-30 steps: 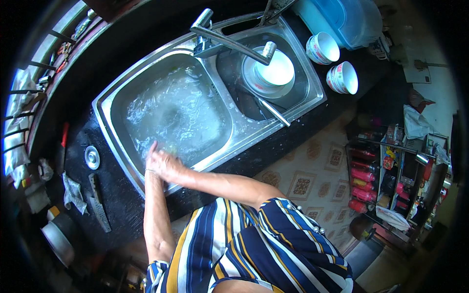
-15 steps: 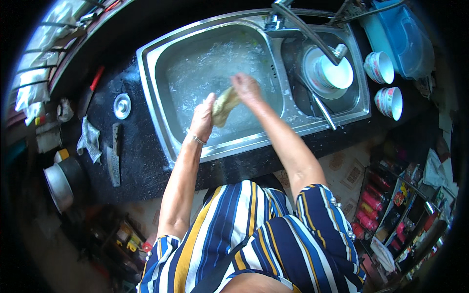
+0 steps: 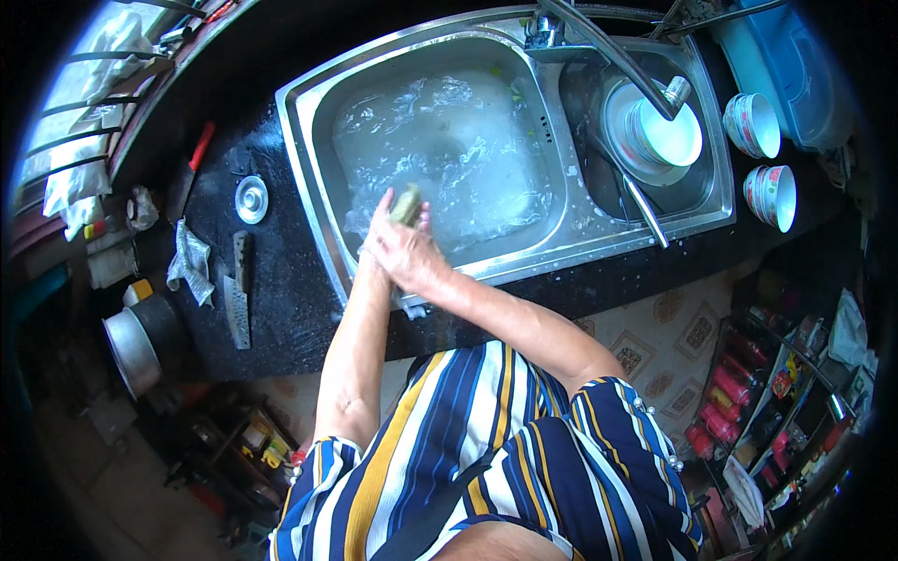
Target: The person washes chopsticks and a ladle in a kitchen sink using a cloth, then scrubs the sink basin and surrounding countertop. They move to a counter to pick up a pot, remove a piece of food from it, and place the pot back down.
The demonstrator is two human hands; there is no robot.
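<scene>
Two hands, one cloth. Change over the last half second: the hands were apart with the cloth strung between them; now they're together at the near left corner of the left basin point(image 3: 323, 178), and the cloth point(image 3: 406, 208) is bunched up. Means for the work: handling goes from spread to gathered, likely a squeeze or a rub, can't say which.

Right hand point(image 3: 413, 257) crosses in front, fingers curled, clenched on the cloth. Left hand point(image 3: 375, 234) is mostly behind it, one finger up beside the cloth; can't tell how tightly it closes. Cloth sticks up between the fingers, over the water point(image 3: 449, 154); whether it touches the surface, can't tell.

Rest is unchanged: bowls point(image 3: 669, 134) nested in the right basin, faucet point(image 3: 613, 47) swung above them, two stacks point(image 3: 751, 125) on the counter to the right, knife point(image 3: 238, 299) lying off to the left.
</scene>
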